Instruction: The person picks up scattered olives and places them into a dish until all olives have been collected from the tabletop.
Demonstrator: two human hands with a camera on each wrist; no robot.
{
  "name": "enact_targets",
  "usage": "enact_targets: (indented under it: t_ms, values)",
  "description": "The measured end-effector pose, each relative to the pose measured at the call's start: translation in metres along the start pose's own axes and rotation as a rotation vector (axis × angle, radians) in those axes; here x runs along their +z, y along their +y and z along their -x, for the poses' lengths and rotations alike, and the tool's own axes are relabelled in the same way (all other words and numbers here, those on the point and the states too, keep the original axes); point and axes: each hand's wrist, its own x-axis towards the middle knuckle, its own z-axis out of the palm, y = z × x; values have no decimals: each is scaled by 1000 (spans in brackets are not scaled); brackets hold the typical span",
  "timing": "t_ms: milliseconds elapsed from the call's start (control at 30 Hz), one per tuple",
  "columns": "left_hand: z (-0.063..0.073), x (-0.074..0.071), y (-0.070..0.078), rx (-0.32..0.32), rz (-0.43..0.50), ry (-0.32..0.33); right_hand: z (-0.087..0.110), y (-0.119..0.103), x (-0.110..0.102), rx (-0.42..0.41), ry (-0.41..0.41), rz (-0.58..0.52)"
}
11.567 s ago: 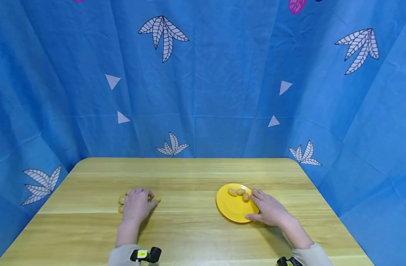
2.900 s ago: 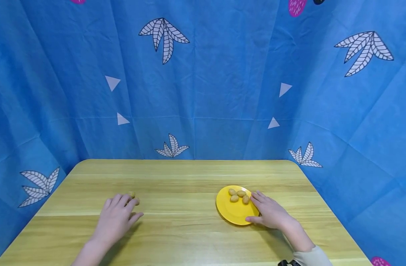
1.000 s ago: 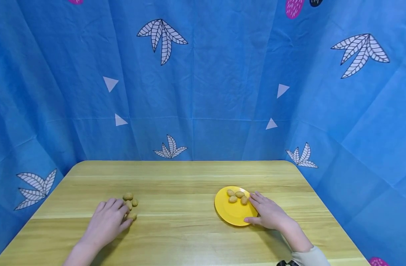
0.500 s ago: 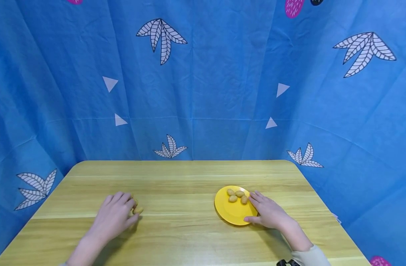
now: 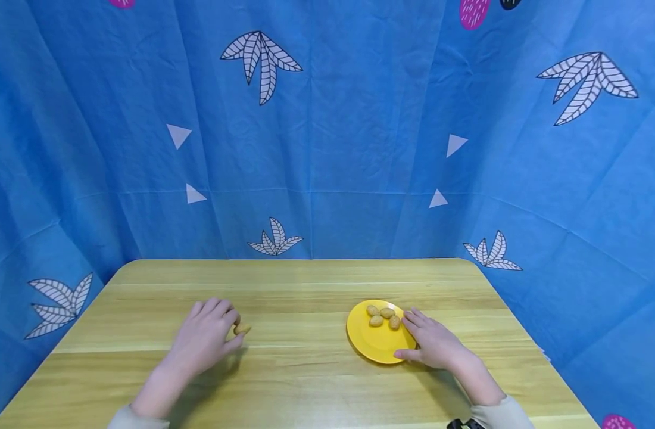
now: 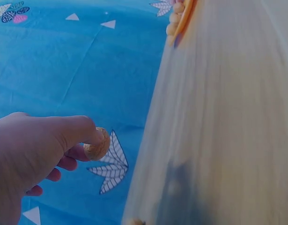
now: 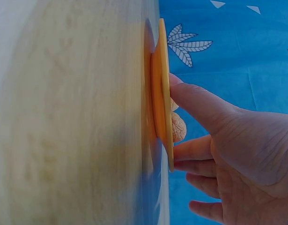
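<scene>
My left hand point(image 5: 206, 336) pinches a walnut point(image 5: 242, 328) between thumb and fingers at the left of the table. In the left wrist view this walnut point(image 6: 98, 144) has a tan, wrinkled shell and sits at the thumb tip, raised above the tabletop. On the right stands a round yellow plate point(image 5: 378, 348), with several walnuts point(image 5: 387, 312) grouped on its far half. My right hand point(image 5: 434, 342) rests at the plate's right edge with fingers extended. The right wrist view shows its thumb and fingertips on the plate's rim point(image 7: 166, 93).
A wooden table point(image 5: 306, 381) fills the lower part of the head view. Blue patterned cloth point(image 5: 338, 149) hangs behind it and along the sides. At the bottom of the left wrist view, a brown bit point(image 6: 136, 221) on the table is mostly cut off.
My left hand has taken a walnut from the loose group on the left and moved it rightward and away. It now covers where that group lay. Right hand and plate stay put.
</scene>
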Motion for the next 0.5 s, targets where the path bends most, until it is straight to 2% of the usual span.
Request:
enact_targets:
  t_ms: [267,500]
  values:
    - [-19,3,12,67,3,69,1,0,1,-2,1,5]
    - [-37,1,26,69,26,42,1,1,2,-5,3,12]
